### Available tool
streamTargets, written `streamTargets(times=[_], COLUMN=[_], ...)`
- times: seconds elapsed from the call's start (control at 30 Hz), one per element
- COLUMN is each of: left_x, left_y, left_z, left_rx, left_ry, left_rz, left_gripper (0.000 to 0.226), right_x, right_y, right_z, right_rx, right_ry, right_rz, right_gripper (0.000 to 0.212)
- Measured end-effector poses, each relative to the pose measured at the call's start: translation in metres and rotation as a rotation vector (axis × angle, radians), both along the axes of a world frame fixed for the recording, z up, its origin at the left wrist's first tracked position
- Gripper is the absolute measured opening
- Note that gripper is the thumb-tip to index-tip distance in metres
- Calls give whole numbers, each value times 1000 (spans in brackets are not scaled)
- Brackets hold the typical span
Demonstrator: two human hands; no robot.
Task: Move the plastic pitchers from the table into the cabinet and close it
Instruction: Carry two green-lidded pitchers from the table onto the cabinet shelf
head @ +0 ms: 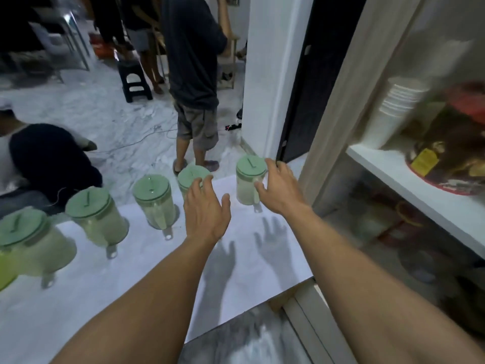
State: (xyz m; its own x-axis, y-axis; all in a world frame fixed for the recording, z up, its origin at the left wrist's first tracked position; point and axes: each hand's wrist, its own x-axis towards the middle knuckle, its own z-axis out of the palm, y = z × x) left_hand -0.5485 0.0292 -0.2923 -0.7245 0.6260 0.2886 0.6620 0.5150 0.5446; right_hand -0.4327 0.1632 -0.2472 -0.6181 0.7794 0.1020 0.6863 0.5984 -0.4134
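Several clear plastic pitchers with pale green lids stand in a row along the far edge of the white table (131, 298). The rightmost pitcher (248, 179) is at the table's far right corner, and my right hand (278, 187) hovers open right beside its handle, fingers spread, not closed on it. My left hand (206, 208) is open in front of the second pitcher from the right (193, 176), partly hiding it. Further left stand three more pitchers (153, 198), (94, 214), (29, 240). The cabinet (393, 164) is on the right, with its inside showing.
On the cabinet's white shelf (420, 185) sit a stack of white cups (393, 111) and a red-lidded container (451, 145); blurred items lie below. A person in dark shirt and shorts (194, 82) stands just beyond the table. Another person (47, 158) crouches at the left. A black stool (135, 80) stands behind.
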Motion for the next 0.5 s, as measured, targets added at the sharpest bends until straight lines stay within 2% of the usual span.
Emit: streamTargets(times=[0.3, 0.43, 0.5], left_x=[-26, -39, -48], left_y=[49, 57, 62], left_z=[-89, -114, -123], left_rx=[150, 233, 256], left_ry=[-502, -680, -707], left_rz=[466, 529, 543], left_gripper=[81, 75, 70], right_x=[-47, -59, -66], right_y=[73, 84, 89], right_z=[-112, -145, -157], right_rx=[-427, -571, -605], right_ry=[256, 334, 357], right_rz=[-198, -289, -331], right_gripper=[67, 62, 58])
